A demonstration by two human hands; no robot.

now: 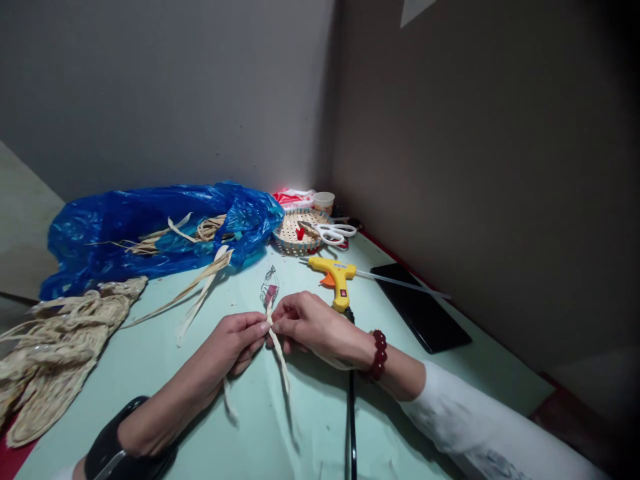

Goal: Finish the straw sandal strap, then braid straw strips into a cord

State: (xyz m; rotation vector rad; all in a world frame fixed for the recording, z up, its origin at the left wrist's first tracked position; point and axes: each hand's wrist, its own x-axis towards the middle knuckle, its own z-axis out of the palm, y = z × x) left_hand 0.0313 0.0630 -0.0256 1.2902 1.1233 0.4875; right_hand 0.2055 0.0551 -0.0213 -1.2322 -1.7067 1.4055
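Note:
My left hand (240,340) and my right hand (313,330) meet at the middle of the table. Both pinch a narrow braid of pale dried husk strips (281,360) between thumb and fingers. Its loose ends hang down toward me, one below each side of the grip. At the braid's far end is a small bent-wire piece (271,283) with a dull red patch; how they join is too small to tell. Loose husk strips (213,270) lie beyond my left hand. A yellow glue gun (340,272) rests just past my right hand.
A blue plastic bag (125,213) with more strips lies at back left, woven straw pieces (65,360) at left. A shallow basket (287,233), white-handled scissors (335,233) and a paper cup (324,201) stand behind. A black flat device (425,313) lies right. The gun's cord (352,413) runs toward me.

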